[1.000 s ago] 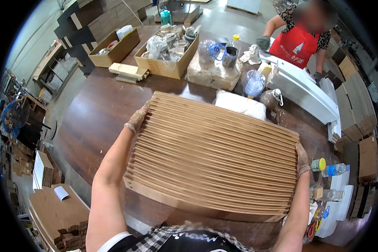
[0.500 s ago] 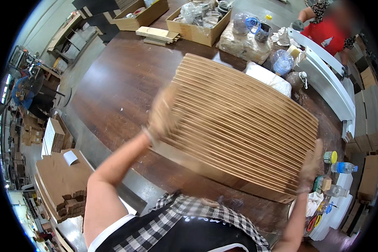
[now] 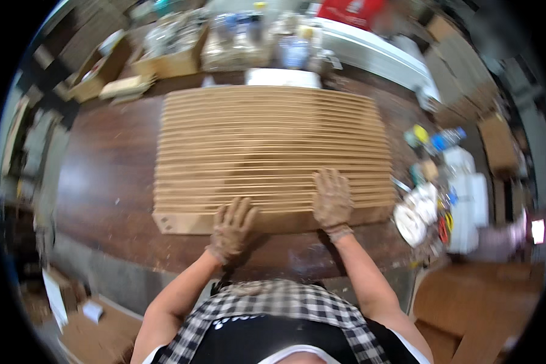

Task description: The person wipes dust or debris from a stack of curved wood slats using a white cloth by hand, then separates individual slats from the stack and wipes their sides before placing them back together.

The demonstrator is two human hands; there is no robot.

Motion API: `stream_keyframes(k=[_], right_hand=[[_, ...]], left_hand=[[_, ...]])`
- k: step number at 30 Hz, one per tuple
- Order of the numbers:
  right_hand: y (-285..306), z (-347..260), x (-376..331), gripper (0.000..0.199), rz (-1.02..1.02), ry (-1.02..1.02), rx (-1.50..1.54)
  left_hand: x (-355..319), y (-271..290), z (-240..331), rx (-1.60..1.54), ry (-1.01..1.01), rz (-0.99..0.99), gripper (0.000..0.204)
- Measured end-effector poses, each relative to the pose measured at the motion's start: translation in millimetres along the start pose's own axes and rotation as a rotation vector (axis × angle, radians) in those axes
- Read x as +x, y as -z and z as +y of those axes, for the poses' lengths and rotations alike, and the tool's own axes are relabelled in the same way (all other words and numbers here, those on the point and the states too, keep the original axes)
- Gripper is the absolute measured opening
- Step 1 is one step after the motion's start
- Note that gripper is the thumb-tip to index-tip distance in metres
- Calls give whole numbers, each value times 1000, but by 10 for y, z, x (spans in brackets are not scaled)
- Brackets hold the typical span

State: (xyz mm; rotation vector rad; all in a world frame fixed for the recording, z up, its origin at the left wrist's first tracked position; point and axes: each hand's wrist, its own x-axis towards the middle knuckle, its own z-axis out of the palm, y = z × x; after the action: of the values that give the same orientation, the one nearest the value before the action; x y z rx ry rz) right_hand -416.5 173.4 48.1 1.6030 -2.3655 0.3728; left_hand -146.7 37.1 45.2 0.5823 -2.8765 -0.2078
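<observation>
A wide stack of flat wooden boards (image 3: 273, 139), their edges showing as many parallel brown strips, lies squarely in front of me on a dark wooden table (image 3: 103, 176). My left hand (image 3: 232, 229), in a tan glove, rests with spread fingers against the near edge of the stack. Further right, my right hand (image 3: 332, 197), gloved alike, lies flat on the nearest strips, fingers stretched away from me. Neither hand grips anything. The picture is somewhat blurred by motion.
Open cardboard boxes (image 3: 173, 64) and wrapped bundles line the table's far side. At the right are a plastic bottle (image 3: 448, 139), a white tape roll (image 3: 410, 224) and scissors with coloured handles (image 3: 446, 225). Long white panels (image 3: 376, 51) lie at the far right, near a person in red (image 3: 350, 11).
Both hands have moved from the stack's left and right sides to its near edge. My view has turned, so the stack now lies level before me.
</observation>
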Motion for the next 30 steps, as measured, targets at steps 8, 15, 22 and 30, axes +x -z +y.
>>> stream_keyframes(k=[8, 15, 22, 30], right_hand=[[562, 601, -215, 45, 369, -230, 525], [975, 2622, -208, 47, 244, -606, 80], [636, 3458, -87, 56, 4, -580, -236], [859, 3520, 10, 48, 357, -303, 10]], left_hand=[[59, -178, 33, 59, -79, 159, 74], [-47, -80, -8, 78, -48, 176, 77], [-26, -37, 48, 170, -38, 136, 80], [-35, -116, 66, 178, 11, 117, 80]])
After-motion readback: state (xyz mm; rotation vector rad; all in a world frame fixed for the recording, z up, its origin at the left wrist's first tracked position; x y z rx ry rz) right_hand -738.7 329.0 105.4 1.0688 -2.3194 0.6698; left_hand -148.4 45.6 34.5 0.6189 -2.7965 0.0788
